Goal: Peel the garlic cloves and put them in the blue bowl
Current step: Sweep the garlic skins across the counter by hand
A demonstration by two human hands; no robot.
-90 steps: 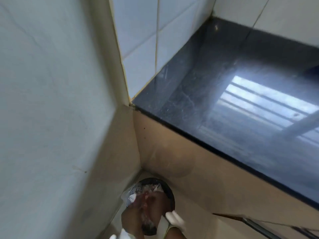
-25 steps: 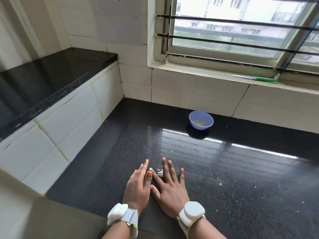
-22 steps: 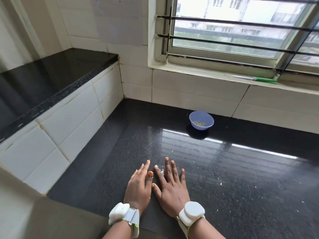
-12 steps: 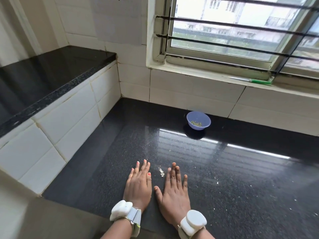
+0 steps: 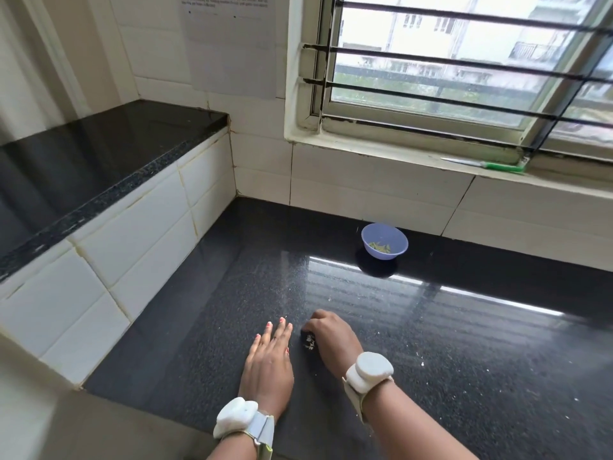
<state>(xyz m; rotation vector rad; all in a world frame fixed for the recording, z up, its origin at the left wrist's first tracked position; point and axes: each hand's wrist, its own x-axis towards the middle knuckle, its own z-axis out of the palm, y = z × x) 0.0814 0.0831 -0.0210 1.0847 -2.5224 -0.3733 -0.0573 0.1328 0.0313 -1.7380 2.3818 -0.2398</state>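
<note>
Black granite counter (image 5: pixel 464 343) flecked with white specks. Green-handled knife (image 5: pixel 487 165) laid on window sill (image 5: pixel 381 151). Barred window (image 5: pixel 464 68) above. Paper sheet (image 5: pixel 230 44) fixed to tiled wall.

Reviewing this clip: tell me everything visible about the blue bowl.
The blue bowl is small, round and pale blue, and looks like plastic. It stands upright on the black counter, far back near the tiled wall under the window, well beyond both hands. Inside lie a few small pale yellowish pieces, too small to identify with certainty. Nothing touches the bowl except the counter, whose glossy surface shows its dark reflection just in front.
</note>
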